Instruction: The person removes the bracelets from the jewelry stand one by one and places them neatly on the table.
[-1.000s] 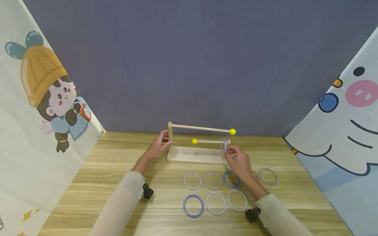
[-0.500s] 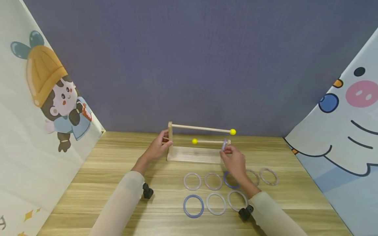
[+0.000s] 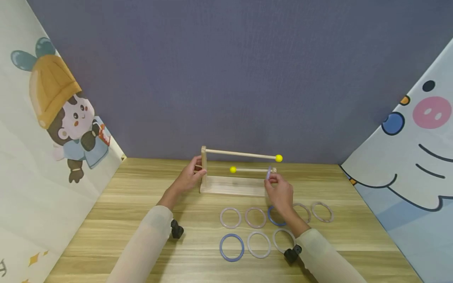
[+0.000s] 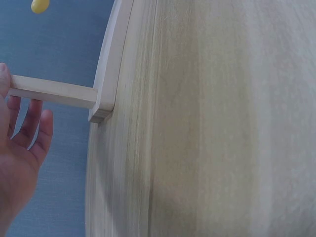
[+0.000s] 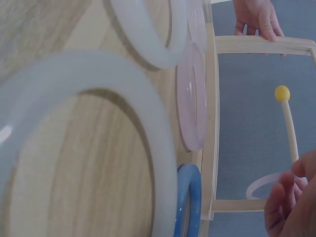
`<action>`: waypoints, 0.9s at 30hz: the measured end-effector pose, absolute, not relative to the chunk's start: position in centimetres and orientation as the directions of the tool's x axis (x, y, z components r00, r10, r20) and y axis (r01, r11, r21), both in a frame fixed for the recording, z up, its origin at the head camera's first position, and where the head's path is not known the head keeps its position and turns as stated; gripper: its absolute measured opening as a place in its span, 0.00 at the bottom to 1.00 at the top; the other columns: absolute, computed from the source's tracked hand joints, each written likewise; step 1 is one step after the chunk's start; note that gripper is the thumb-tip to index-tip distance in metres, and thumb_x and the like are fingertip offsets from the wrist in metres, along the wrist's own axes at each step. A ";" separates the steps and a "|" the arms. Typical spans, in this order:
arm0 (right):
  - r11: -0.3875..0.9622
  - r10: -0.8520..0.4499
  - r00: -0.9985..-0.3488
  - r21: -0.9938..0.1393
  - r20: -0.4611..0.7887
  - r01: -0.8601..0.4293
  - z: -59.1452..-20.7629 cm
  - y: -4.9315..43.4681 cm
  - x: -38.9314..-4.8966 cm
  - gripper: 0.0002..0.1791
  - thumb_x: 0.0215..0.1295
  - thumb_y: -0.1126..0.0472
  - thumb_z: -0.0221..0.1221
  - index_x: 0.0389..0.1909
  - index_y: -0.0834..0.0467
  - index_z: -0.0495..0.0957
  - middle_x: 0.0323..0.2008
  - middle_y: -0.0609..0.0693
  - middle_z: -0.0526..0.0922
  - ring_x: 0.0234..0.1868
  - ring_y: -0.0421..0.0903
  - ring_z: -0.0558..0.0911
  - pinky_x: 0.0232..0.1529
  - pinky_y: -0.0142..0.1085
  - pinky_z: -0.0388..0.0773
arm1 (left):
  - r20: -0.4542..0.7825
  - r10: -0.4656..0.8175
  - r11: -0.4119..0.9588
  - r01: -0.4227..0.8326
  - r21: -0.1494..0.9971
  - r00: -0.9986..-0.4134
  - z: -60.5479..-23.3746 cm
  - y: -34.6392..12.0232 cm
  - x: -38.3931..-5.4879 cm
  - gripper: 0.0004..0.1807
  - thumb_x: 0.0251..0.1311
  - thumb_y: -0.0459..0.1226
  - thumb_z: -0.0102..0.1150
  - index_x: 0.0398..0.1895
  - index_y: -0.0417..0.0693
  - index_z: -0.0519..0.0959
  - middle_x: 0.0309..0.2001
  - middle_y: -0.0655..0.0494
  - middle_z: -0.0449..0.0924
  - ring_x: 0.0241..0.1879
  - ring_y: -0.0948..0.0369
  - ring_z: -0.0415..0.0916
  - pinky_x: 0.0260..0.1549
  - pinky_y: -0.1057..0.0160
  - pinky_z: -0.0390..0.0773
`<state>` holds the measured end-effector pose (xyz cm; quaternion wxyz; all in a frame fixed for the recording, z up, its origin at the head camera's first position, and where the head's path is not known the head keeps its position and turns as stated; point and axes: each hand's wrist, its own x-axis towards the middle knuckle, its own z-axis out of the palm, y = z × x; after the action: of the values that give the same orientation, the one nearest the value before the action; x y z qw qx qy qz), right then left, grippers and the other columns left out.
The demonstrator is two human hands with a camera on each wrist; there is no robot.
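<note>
A wooden stand [image 3: 233, 186] has a flat base, two end posts and two rods tipped with yellow balls. My left hand [image 3: 187, 177] grips its left post [image 3: 204, 161], thumb in front and fingers behind, also plain in the right wrist view. Between thumb and fingers, my right hand [image 3: 280, 192] pinches a pale lilac ring [image 3: 269, 172] near the right post. The ring encircles the lower rod [image 3: 251, 170] and appears nearly edge-on in the head view. Above it, the upper rod [image 3: 240, 153] carries no ring. In the right wrist view, my right fingers [image 5: 276, 202] partly cover the ring.
Several rings lie on the wooden table [image 3: 141, 220] in front of the stand, including a blue ring [image 3: 231, 247], a white ring [image 3: 258, 244] and a pinkish ring [image 3: 322, 212]. My right forearm passes over some. A dark blue-grey panel [image 3: 226, 78] rises behind the stand.
My right hand has shifted slightly left, and the lilac ring has turned from showing its opening to nearly edge-on. The left hand and the stand have stayed in place.
</note>
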<state>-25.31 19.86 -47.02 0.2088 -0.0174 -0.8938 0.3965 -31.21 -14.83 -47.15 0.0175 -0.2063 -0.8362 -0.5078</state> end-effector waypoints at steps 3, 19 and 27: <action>0.677 0.196 -0.907 -0.721 0.372 -0.149 -47.4 19.9 -25.6 0.11 0.63 0.60 0.66 0.45 0.58 0.84 0.38 0.56 0.91 0.29 0.53 0.85 0.24 0.31 0.70 | 0.240 0.324 0.408 0.364 0.838 -0.915 -47.3 -14.7 -31.4 0.29 0.76 0.37 0.53 0.75 0.46 0.58 0.61 0.38 0.72 0.56 0.44 0.77 0.51 0.47 0.82; 0.622 0.140 -0.912 -0.751 0.385 -0.221 -48.7 19.6 -27.1 0.11 0.63 0.62 0.66 0.46 0.59 0.84 0.37 0.57 0.90 0.17 0.37 0.74 0.16 0.27 0.65 | 0.240 0.313 0.427 0.362 0.829 -0.919 -47.9 -14.3 -32.1 0.29 0.76 0.37 0.53 0.75 0.45 0.58 0.61 0.38 0.73 0.55 0.44 0.78 0.49 0.51 0.82; 0.599 0.134 -0.908 -0.763 0.397 -0.245 -48.7 18.8 -27.2 0.11 0.62 0.62 0.66 0.45 0.59 0.85 0.36 0.54 0.90 0.23 0.41 0.80 0.18 0.27 0.68 | 0.229 0.313 0.434 0.354 0.828 -0.922 -47.9 -14.3 -32.2 0.29 0.76 0.37 0.53 0.75 0.45 0.58 0.61 0.37 0.73 0.56 0.43 0.78 0.50 0.49 0.82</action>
<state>-27.21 18.78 -48.66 0.2118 0.0320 -0.8687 0.4467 -32.25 -14.33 -47.92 0.0206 -0.1970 -0.8466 -0.4939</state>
